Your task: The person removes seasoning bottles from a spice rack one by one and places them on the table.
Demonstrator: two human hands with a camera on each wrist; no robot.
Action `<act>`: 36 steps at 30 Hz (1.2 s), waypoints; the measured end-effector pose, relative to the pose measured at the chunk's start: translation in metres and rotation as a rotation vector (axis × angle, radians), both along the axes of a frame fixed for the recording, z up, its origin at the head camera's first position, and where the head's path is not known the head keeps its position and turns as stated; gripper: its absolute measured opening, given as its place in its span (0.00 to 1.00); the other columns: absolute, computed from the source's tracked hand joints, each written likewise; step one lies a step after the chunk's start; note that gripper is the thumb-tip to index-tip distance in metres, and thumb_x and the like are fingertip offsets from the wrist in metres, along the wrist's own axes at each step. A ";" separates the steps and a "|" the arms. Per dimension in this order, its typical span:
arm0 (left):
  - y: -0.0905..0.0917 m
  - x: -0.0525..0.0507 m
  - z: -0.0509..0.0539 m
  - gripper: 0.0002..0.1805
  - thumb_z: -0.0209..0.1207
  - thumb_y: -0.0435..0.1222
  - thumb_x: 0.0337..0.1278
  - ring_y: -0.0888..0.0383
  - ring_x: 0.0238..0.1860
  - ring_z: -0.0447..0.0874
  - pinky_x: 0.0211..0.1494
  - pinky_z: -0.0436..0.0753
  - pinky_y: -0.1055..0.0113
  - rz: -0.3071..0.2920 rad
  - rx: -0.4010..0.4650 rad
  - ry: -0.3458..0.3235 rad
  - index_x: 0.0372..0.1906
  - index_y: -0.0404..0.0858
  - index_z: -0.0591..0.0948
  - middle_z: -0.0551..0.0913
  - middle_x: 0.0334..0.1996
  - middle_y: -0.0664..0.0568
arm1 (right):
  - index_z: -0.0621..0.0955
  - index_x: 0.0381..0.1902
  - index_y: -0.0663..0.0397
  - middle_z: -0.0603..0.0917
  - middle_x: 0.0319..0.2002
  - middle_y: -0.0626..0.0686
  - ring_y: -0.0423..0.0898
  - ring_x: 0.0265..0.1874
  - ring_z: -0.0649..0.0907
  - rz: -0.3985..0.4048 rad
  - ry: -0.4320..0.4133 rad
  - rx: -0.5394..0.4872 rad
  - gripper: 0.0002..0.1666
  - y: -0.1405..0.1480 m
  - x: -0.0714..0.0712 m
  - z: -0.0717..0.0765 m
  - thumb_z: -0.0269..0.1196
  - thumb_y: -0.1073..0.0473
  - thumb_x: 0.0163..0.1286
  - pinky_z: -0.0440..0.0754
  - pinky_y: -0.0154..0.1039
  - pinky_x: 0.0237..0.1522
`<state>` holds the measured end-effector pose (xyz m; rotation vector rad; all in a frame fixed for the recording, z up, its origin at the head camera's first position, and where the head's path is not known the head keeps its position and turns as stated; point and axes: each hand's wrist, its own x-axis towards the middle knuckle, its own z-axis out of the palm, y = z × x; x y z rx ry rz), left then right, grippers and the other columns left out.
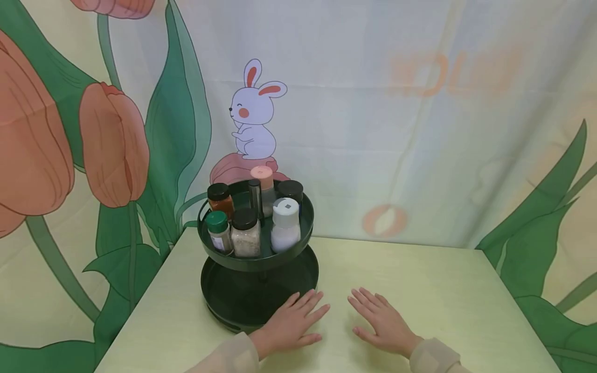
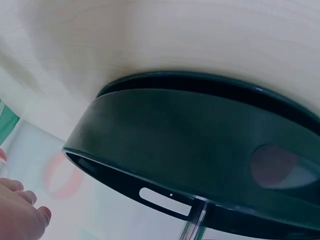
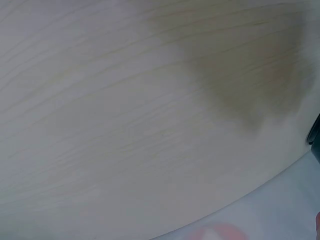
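My left hand (image 1: 294, 321) hovers over the front right edge of a dark green two-tier round stand (image 1: 261, 264), fingers extended and holding nothing. To its right, my right hand (image 1: 384, 324) is spread above the table, also holding nothing. Several containers crowd the upper tier: a green-capped jar (image 1: 219, 235), a black-capped jar of pale grains (image 1: 245, 239), a white bottle (image 1: 285, 233), a jar of reddish-brown spice (image 1: 220, 202), a pink-capped bottle (image 1: 263, 178), a slim black tube (image 1: 255, 199) and a black-lidded container (image 1: 290, 190). The lower tier (image 1: 252, 298) shows a bare floor.
The pale wood-grain table (image 1: 420, 274) carries the stand on its left side. Behind it hangs a curtain (image 1: 350, 129) printed with a rabbit, tulips and leaves. In the left wrist view, the stand's wall (image 2: 165, 125) fills much of the frame.
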<state>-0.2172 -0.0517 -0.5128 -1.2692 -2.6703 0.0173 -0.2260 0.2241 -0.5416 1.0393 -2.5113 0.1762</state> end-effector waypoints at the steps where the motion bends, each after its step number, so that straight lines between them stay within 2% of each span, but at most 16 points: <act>1: -0.001 0.000 0.000 0.33 0.39 0.58 0.58 0.53 0.68 0.51 0.63 0.61 0.53 0.004 0.003 -0.004 0.67 0.50 0.56 0.53 0.68 0.50 | 0.65 0.63 0.49 0.64 0.64 0.51 0.52 0.62 0.66 0.002 -0.004 -0.002 0.39 0.000 0.000 -0.001 0.59 0.43 0.55 0.67 0.55 0.54; 8: -0.004 0.000 -0.001 0.32 0.39 0.58 0.58 0.53 0.68 0.51 0.63 0.62 0.52 0.053 0.067 -0.050 0.66 0.49 0.58 0.55 0.68 0.50 | 0.63 0.64 0.48 0.65 0.64 0.51 0.50 0.62 0.65 0.013 0.019 0.001 0.39 0.000 -0.002 -0.006 0.57 0.42 0.56 0.66 0.53 0.55; 18: -0.009 0.004 -0.004 0.31 0.42 0.55 0.59 0.54 0.68 0.52 0.62 0.62 0.53 0.081 0.138 -0.033 0.65 0.47 0.60 0.57 0.67 0.51 | 0.63 0.64 0.48 0.65 0.64 0.50 0.51 0.62 0.66 0.032 0.026 0.002 0.37 -0.002 0.000 -0.003 0.51 0.38 0.60 0.65 0.52 0.55; 21: -0.010 0.005 -0.005 0.30 0.43 0.54 0.59 0.54 0.67 0.54 0.62 0.63 0.53 0.083 0.159 -0.004 0.64 0.46 0.62 0.59 0.66 0.50 | 0.62 0.64 0.47 0.65 0.64 0.50 0.50 0.62 0.65 0.025 0.026 0.019 0.37 -0.003 0.001 0.000 0.50 0.38 0.61 0.65 0.51 0.55; 28: -0.012 0.009 -0.003 0.28 0.44 0.53 0.59 0.55 0.65 0.59 0.61 0.65 0.55 0.067 0.225 0.079 0.62 0.44 0.65 0.63 0.64 0.51 | 0.63 0.64 0.48 0.66 0.63 0.52 0.50 0.62 0.66 0.048 0.038 0.021 0.39 -0.010 0.003 0.006 0.56 0.41 0.57 0.66 0.51 0.54; 36: -0.014 0.011 0.000 0.26 0.48 0.50 0.57 0.58 0.63 0.64 0.60 0.66 0.59 0.064 0.328 0.209 0.59 0.43 0.70 0.69 0.60 0.53 | 0.61 0.65 0.47 0.64 0.64 0.49 0.49 0.63 0.65 0.063 0.059 0.034 0.38 -0.014 0.004 0.008 0.51 0.38 0.60 0.64 0.48 0.56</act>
